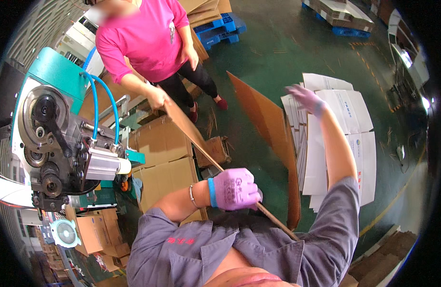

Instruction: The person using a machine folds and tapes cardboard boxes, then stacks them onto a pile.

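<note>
My left hand (234, 189), in a lilac work glove with a blue cuff, grips the edge of a brown corrugated cardboard sheet (191, 134). The sheet is seen nearly edge-on and slants down to my chest. Its far end is held by a co-worker's hand (157, 97). My right hand (306, 99), also gloved, is outstretched with nothing in it, over or beside the far left part of a stack of flat white printed cartons (344, 111); contact cannot be told. Left of that stack, a brown cardboard panel (267, 125) stands upright; whether it joins the held sheet is unclear.
A machine with exposed gears (50, 183) and blue air hoses stands at left. Flat brown cartons (166, 179) are stacked beside it, near a small box (212, 152). The co-worker (145, 39) stands ahead. Blue pallets (220, 30) and a loaded pallet (344, 16) lie farther off.
</note>
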Action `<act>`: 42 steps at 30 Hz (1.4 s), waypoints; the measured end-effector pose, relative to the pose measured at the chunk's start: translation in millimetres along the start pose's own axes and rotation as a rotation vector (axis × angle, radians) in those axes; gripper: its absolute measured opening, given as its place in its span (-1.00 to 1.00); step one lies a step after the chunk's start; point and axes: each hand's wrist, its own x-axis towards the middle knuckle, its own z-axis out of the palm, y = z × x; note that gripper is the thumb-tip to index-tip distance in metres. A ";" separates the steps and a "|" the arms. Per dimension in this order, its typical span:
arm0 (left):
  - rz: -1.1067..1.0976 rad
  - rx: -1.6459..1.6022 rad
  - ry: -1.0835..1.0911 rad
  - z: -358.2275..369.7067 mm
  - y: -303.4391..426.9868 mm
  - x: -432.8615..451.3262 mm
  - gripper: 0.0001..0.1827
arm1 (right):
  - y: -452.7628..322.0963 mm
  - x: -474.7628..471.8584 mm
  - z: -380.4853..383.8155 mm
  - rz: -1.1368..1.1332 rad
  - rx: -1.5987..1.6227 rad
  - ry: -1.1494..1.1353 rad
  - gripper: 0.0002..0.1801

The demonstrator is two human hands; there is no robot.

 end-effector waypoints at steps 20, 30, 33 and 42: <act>-0.967 -0.931 1.461 -50.9 -135.1 -70.9 -0.54 | -27.7 -180.0 271.7 -0.830 -0.855 0.171 -0.45; -0.900 -0.465 1.072 40.6 132.8 -246.5 -0.79 | -89.7 -225.9 102.5 -1.054 -0.266 0.563 -0.44; -1.186 -0.420 1.047 22.7 189.7 -300.5 -0.62 | -82.6 -205.7 153.1 -0.730 -0.061 0.058 -0.43; -0.911 1.055 0.092 -9.1 246.3 -254.6 -0.52 | -153.9 -247.8 373.2 -0.426 -0.233 -0.465 -0.42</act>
